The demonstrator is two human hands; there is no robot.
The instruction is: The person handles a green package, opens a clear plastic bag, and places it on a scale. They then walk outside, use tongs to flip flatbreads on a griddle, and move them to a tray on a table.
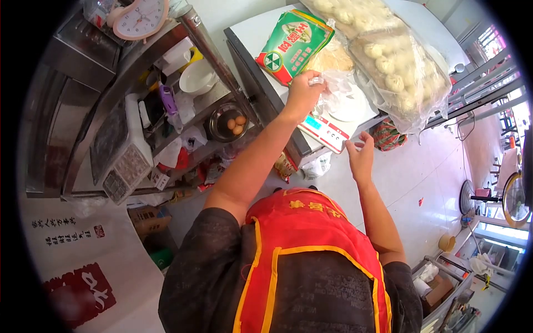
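My left hand (304,95) is closed on a crumpled clear plastic bag (336,89), which hangs over a small kitchen scale (327,135). The scale is white with a red border and a lit blue display, and its round white plate is partly covered by the bag. At the scale's near right corner is my right hand (361,154), fingers apart and slightly bent, fingertips right at the edge. Beyond my left hand lies a green and red printed packet (296,43). A clear bag with pale tan contents (333,57) sits beside it.
Large clear bags of white buns (397,75) cover the table's right side. On the left, shelves hold a white bowl (198,77), a metal bowl with several eggs (226,121) and a larger scale (123,161). A striped round bundle (388,135) rests beyond the table's edge.
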